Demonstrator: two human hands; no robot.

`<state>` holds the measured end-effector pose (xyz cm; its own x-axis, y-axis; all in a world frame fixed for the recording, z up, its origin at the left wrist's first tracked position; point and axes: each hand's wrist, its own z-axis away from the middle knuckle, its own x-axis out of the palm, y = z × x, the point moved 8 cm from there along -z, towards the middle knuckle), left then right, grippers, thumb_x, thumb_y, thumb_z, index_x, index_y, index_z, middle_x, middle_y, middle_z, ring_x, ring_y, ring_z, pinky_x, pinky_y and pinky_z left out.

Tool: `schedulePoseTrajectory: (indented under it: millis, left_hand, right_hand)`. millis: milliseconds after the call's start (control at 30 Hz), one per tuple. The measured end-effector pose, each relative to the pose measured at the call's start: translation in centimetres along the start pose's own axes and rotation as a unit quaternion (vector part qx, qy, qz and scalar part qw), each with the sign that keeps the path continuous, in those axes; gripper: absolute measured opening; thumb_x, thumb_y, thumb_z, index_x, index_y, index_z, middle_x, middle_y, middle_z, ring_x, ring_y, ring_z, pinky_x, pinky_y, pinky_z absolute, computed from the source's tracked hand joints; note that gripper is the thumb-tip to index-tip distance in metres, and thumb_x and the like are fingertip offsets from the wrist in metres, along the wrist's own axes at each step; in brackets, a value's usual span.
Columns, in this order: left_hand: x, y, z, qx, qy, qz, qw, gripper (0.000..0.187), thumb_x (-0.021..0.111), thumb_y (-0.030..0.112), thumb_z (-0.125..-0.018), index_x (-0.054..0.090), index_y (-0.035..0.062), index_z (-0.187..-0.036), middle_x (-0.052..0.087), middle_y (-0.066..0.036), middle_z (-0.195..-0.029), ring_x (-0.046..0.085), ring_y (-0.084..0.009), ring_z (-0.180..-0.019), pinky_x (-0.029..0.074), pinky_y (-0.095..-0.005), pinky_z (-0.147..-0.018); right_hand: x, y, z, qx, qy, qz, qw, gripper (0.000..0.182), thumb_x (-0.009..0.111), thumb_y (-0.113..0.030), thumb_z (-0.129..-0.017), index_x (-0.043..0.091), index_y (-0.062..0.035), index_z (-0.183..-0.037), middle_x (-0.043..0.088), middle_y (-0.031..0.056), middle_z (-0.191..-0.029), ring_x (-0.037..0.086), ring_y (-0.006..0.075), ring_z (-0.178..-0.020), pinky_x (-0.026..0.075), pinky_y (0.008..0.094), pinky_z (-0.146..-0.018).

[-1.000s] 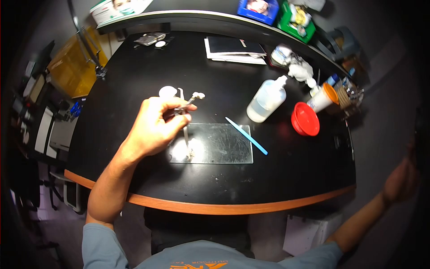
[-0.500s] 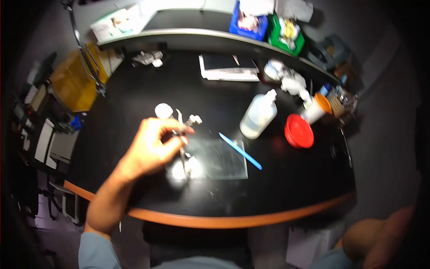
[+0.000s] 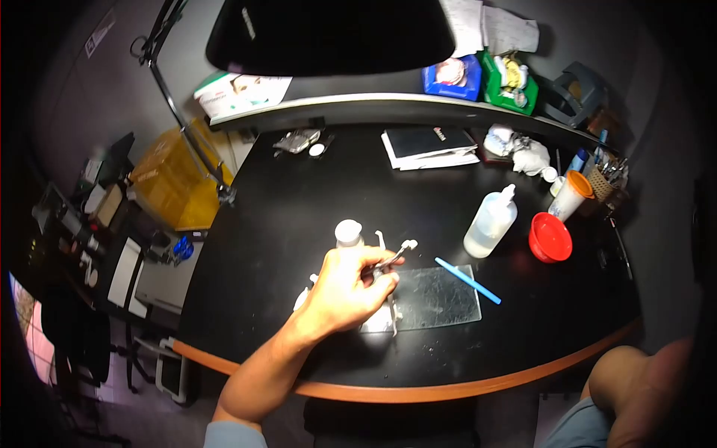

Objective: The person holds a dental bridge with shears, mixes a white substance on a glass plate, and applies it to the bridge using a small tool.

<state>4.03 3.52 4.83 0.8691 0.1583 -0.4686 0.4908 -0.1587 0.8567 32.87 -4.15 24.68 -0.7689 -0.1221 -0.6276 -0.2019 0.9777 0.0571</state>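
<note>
My left hand (image 3: 349,287) is closed in a pinch around a slim metal instrument (image 3: 393,317), held over the left part of a glass slab (image 3: 441,300). A bent tip of it rises above the fingers, and its lower end points down at the slab. A short grey piece with a small white lump (image 3: 409,245) on its end also sticks out by the fingertips. Just behind the hand stands a small white-topped container (image 3: 348,232). A blue stick (image 3: 468,281) lies across the slab's right end. My right hand is out of view; only a bent bare limb shows at lower right.
A clear squeeze bottle (image 3: 491,225), a red bowl (image 3: 550,237) and an orange-rimmed cup (image 3: 572,196) stand to the right. Notebooks (image 3: 429,148) lie at the back. A dark lamp head (image 3: 328,33) hangs at the top. The black table has a wooden front edge (image 3: 418,390).
The view has swung up and left, so the table sits further right and lower and the lamp head shows. My left hand keeps its pinch over the slab.
</note>
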Motion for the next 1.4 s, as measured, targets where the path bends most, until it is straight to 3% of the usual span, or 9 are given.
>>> schedulePoseTrajectory:
  millis: [267,467,600,767,933,1033,1233,1300,1400]
  left_hand:
    - [0.1,-0.7,-0.4,-0.018,-0.002,0.066,0.998,0.028,0.064,-0.001,-0.091,0.079,-0.0045,-0.114,0.078,-0.008,-0.092,0.070,-0.0116,-0.082,0.056,-0.0259,-0.076]
    - [-0.4,-0.1,-0.2,-0.054,-0.024,0.052,0.997,0.032,0.064,0.000,-0.090,0.080,-0.0031,-0.118,0.078,-0.004,-0.094,0.064,-0.0037,-0.078,0.052,-0.0224,-0.072]
    - [0.6,-1.2,-0.3,-0.099,-0.093,0.188,0.973,0.035,0.063,0.001,-0.094,0.075,-0.0049,-0.127,0.080,-0.010,-0.103,0.074,-0.0135,-0.098,0.056,-0.0273,-0.090]
    - [0.9,-0.2,0.3,-0.115,-0.108,0.291,0.944,0.042,0.056,0.006,-0.092,0.075,-0.0059,-0.127,0.079,-0.010,-0.102,0.070,-0.0110,-0.091,0.053,-0.0245,-0.084]
    - [1.5,0.6,0.5,-0.118,-0.104,0.288,0.945,0.044,0.057,0.007,-0.089,0.075,-0.0071,-0.127,0.078,-0.009,-0.100,0.068,-0.0096,-0.088,0.052,-0.0231,-0.081]
    - [2.0,0.5,0.8,-0.134,-0.138,0.331,0.924,0.032,0.063,0.008,-0.101,0.073,-0.0081,-0.127,0.077,-0.011,-0.098,0.072,-0.0119,-0.091,0.059,-0.0282,-0.084]
    - [1.5,0.9,0.8,-0.096,-0.146,0.296,0.939,0.052,0.060,0.003,-0.090,0.069,-0.0028,-0.141,0.075,-0.007,-0.110,0.066,-0.0124,-0.102,0.052,-0.0272,-0.092]
    - [-0.2,0.5,0.7,-0.101,-0.111,0.252,0.956,0.050,0.062,0.002,-0.092,0.069,-0.0022,-0.141,0.074,-0.007,-0.111,0.065,-0.0115,-0.101,0.051,-0.0265,-0.091]
    - [-2.1,0.2,0.5,-0.126,-0.074,0.163,0.976,0.041,0.065,0.005,-0.100,0.070,0.0004,-0.141,0.070,0.001,-0.096,0.052,-0.0015,-0.077,0.042,-0.0201,-0.067]
  right_hand:
    - [1.9,1.5,-0.1,0.014,0.059,-0.023,0.998,0.022,0.073,-0.006,-0.084,0.073,-0.0009,-0.106,0.063,0.0045,-0.084,0.060,0.0207,-0.071,0.047,0.0359,-0.064]
    - [4.5,5.2,4.4,0.083,0.191,-0.017,0.978,0.022,0.075,-0.006,-0.081,0.074,-0.0025,-0.103,0.062,0.0021,-0.077,0.059,0.0191,-0.063,0.046,0.0348,-0.057]
    - [13.2,9.6,8.5,0.117,0.018,0.084,0.989,0.033,0.077,-0.002,-0.074,0.077,-0.0038,-0.107,0.065,0.0037,-0.077,0.063,0.0184,-0.060,0.049,0.0315,-0.054]
    - [18.8,9.0,8.9,0.115,-0.054,0.027,0.992,0.050,0.083,-0.003,-0.073,0.079,-0.0079,-0.123,0.068,-0.0008,-0.080,0.064,0.0140,-0.062,0.049,0.0289,-0.055]
    - [19.9,7.9,8.1,0.127,0.031,0.013,0.991,0.044,0.086,-0.007,-0.080,0.079,-0.0073,-0.123,0.070,-0.0001,-0.081,0.063,0.0126,-0.060,0.047,0.0274,-0.053]
    - [19.7,7.9,8.4,0.130,0.050,0.016,0.990,0.034,0.084,-0.005,-0.080,0.080,-0.0050,-0.114,0.072,0.0028,-0.083,0.063,0.0145,-0.059,0.048,0.0278,-0.052]
    - [18.2,9.2,9.7,0.168,0.054,0.031,0.984,0.033,0.080,-0.002,-0.080,0.078,-0.0020,-0.113,0.075,0.0086,-0.088,0.072,0.0200,-0.065,0.054,0.0308,-0.056]
    - [17.2,9.9,9.9,0.205,0.086,0.018,0.975,0.027,0.084,0.004,-0.083,0.077,-0.0003,-0.109,0.078,0.0112,-0.088,0.075,0.0212,-0.068,0.058,0.0309,-0.057]
    - [17.3,11.0,11.7,0.287,0.058,-0.020,0.956,0.019,0.083,0.006,-0.086,0.075,0.0013,-0.103,0.077,0.0128,-0.081,0.075,0.0200,-0.063,0.057,0.0289,-0.055]
